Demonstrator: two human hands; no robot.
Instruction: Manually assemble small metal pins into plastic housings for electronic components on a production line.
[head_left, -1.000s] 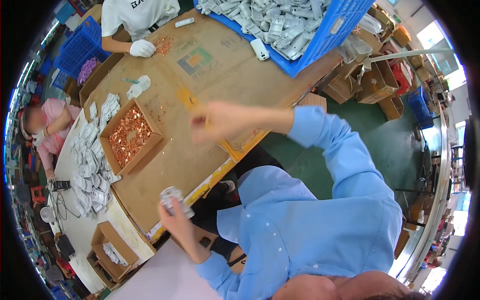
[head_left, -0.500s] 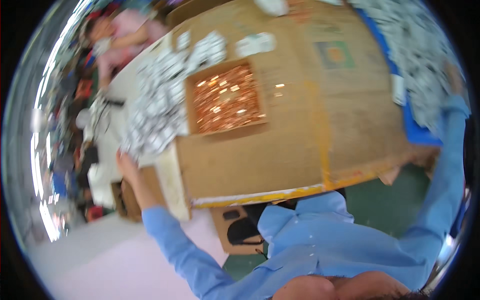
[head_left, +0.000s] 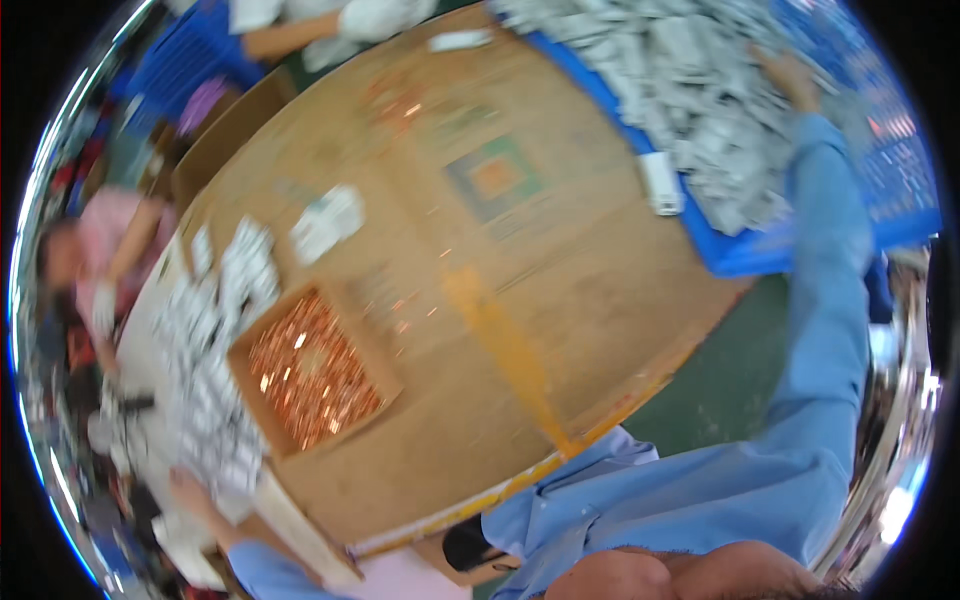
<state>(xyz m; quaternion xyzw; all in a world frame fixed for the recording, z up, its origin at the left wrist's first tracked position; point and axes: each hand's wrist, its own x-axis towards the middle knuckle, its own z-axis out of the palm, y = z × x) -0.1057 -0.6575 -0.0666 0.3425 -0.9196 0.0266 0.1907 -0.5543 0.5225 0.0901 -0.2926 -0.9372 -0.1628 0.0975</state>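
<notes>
Right hand (head_left: pixel 788 80) is at white parts (head_left: pixel 690 110) in the blue crate (head_left: pixel 730 256), 2 o'clock; left hand (head_left: pixel 193 494) by the pale pile (head_left: pixel 208 400), 8 o'clock. Can't tell either's grip tbh.

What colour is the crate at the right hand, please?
The crate is blue, clearest in the head view.

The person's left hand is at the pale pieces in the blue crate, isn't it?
Not the left hand: it's the right hand that is at the pale pieces in the blue crate, as the head view shows.
</notes>
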